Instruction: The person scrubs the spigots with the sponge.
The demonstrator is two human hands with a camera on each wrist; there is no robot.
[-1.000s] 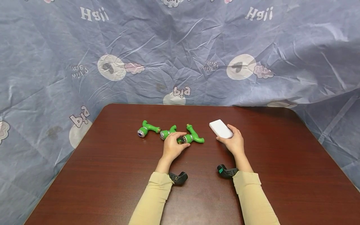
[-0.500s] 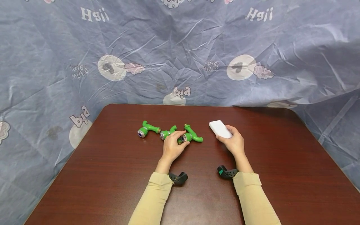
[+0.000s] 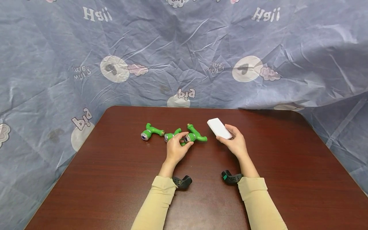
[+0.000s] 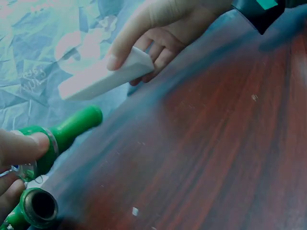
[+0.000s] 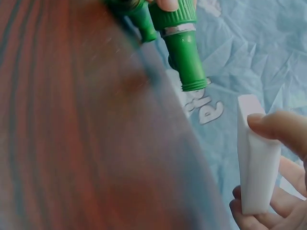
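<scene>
Left hand (image 3: 176,149) pinches a green tap (image 3: 195,133) by its knob (image 3: 190,138), right hand (image 3: 237,142) grips the white block (image 3: 219,128), and that end-hold could let the tap swivel!

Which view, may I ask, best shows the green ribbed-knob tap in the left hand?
The head view, because the green tap shows knob, spout and pipe end together. Left wrist: the left hand hides part; right wrist: its knob is cropped.
</scene>
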